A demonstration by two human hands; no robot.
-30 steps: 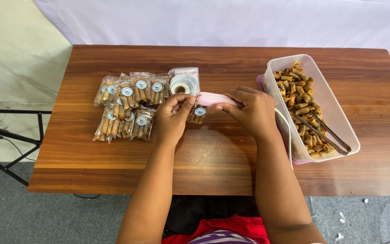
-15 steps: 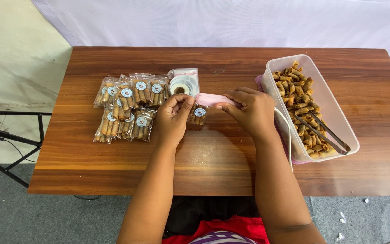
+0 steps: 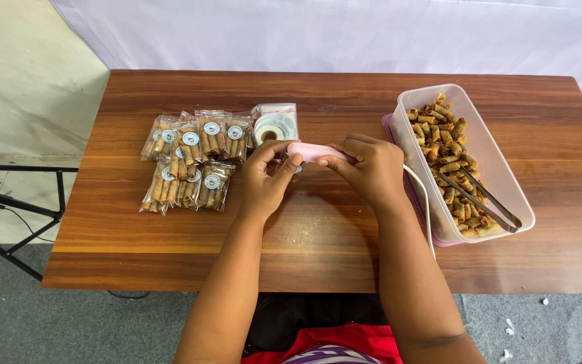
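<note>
At the left of the wooden table (image 3: 170, 263), a cluster of small clear packets of rolled snacks (image 3: 193, 158), each with a round sticker, lies in two overlapping rows. Just to their right sits a clear bag holding a roll of white stickers (image 3: 275, 125). In front of it, over the middle of the table, the person's left hand (image 3: 266, 178) and right hand (image 3: 366, 168) meet on a pink handheld sealer (image 3: 312, 152). The left hand's fingers curl around its left end, thumb and forefinger closed on it; a stickered packet seems pinched there too, mostly hidden. The right hand's fingers are clamped over the sealer's right end. A white cord (image 3: 426, 209) runs from under the right hand toward the table's near edge. At the right stands a clear rectangular container (image 3: 500, 162) filled with loose rolled snacks (image 3: 442, 145), with metal tongs (image 3: 483, 199) lying in it.
</note>
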